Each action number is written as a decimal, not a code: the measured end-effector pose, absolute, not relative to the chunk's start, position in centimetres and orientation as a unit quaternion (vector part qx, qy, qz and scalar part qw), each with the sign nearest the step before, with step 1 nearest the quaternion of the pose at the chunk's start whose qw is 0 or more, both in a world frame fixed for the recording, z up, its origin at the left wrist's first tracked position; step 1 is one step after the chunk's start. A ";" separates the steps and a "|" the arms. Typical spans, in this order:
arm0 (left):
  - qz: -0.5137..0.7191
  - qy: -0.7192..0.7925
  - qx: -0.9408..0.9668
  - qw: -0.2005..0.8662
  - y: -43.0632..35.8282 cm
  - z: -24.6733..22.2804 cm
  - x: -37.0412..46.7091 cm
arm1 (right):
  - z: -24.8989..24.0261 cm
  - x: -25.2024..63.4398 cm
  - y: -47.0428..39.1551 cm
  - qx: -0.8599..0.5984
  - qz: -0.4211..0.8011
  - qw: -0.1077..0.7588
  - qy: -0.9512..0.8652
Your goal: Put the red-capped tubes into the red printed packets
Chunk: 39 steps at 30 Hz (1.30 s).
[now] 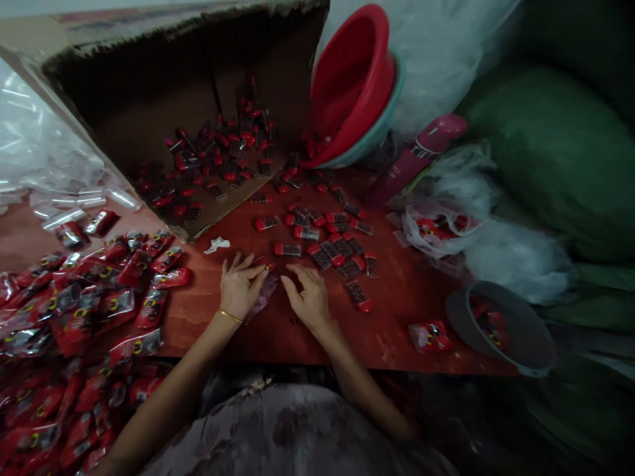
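My left hand (pixel 239 287), with a gold bangle at the wrist, pinches the top edge of a small transparent plastic bag (pixel 262 299) between thumb and index finger. Red and yellow print shows at the pinched edge. The bag hangs down in front of the palm and partly behind the fingers. Just right of it is my right hand (pixel 310 299), thumb and fingers apart, apparently holding nothing. Beyond both hands lie several small dark packs with red ends (pixel 332 248), spread over the red table (pixel 288 344).
A cardboard box (pixel 238 198) on its side holds more red-ended packs. Filled red bags (pixel 133 271) are heaped at left. A red basin (pixel 342 86) leans at the back beside a pink bottle (pixel 417 158). A grey bowl (pixel 526 337) sits at the right edge.
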<state>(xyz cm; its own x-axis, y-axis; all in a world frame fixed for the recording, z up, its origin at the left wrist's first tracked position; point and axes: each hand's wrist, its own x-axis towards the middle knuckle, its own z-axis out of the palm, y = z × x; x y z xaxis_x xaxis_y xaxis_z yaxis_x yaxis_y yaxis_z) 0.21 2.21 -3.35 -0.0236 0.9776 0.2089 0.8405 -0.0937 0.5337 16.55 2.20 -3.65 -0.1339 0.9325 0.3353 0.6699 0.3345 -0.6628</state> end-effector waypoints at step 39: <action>0.576 0.531 0.168 0.598 3.0 0.2 1.7 | -0.8 16.5 7.0 -0.549 0.132 0.242 -0.789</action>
<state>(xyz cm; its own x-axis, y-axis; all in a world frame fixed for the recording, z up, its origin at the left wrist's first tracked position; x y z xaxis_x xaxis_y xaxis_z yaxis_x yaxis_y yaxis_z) 1.67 2.97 0.18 -0.2276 0.8677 -0.4420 -0.5117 0.2796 0.8124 16.47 6.96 -0.77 -0.2810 0.9300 0.2370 0.8021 0.3632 -0.4740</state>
